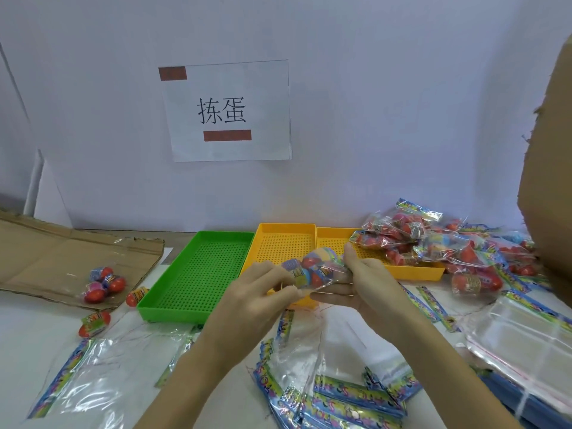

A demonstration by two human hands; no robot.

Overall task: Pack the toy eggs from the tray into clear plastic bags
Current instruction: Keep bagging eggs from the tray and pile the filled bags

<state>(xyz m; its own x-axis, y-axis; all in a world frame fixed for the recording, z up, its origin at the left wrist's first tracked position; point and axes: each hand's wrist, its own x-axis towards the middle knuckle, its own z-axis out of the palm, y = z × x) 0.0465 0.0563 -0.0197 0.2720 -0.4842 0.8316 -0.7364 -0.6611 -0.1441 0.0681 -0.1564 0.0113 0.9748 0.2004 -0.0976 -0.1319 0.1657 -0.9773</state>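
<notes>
Both hands clamped on filled bag (314, 269): left hand (263, 292) pinches end, right hand (365, 283) cradles. Seal flap flat, eggs clear of seam.

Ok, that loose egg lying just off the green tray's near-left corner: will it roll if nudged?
Probably. The loose egg is rounded and lies on its side on the flat table, so a nudge would likely send it wobbling in a curve rather than straight. Its glossy wrapper looks slippery, so a light pinch may slide off. The green tray wall beside it should stop it that way.
</notes>
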